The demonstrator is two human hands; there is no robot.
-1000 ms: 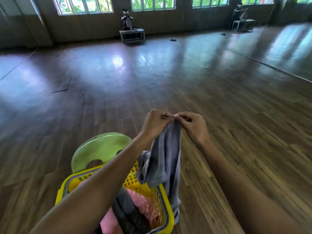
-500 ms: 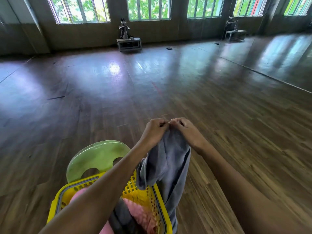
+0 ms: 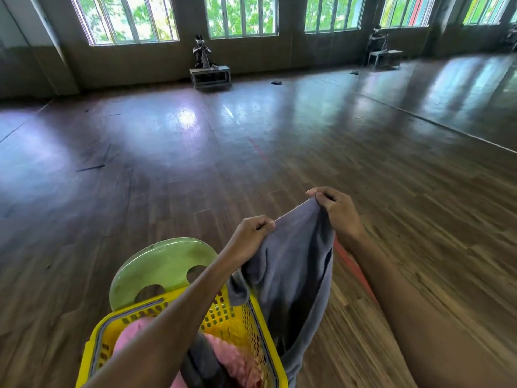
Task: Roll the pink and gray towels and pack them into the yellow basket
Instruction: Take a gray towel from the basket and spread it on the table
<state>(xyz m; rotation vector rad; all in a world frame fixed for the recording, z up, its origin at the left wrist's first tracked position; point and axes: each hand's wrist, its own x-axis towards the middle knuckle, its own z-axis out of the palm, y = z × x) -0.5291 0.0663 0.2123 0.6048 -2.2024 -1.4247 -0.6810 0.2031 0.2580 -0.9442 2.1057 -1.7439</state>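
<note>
- Left hand (image 3: 251, 233) and right hand (image 3: 340, 215), held apart, each pinch the gray towel (image 3: 293, 273) by its top edge, the right at 2 o'clock from the left.
- The gray towel hangs past the 3 o'clock rim of the yellow basket (image 3: 223, 315); a pink towel (image 3: 240, 362) lies inside.

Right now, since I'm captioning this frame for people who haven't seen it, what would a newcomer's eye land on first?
First the gray towel, hanging in the centre foreground, its top edge pinched by the left hand and right hand. Next the yellow basket at bottom left, with a pink towel inside and a green plastic seat behind it. Beyond, a glossy wooden floor runs to bright windows.
</note>
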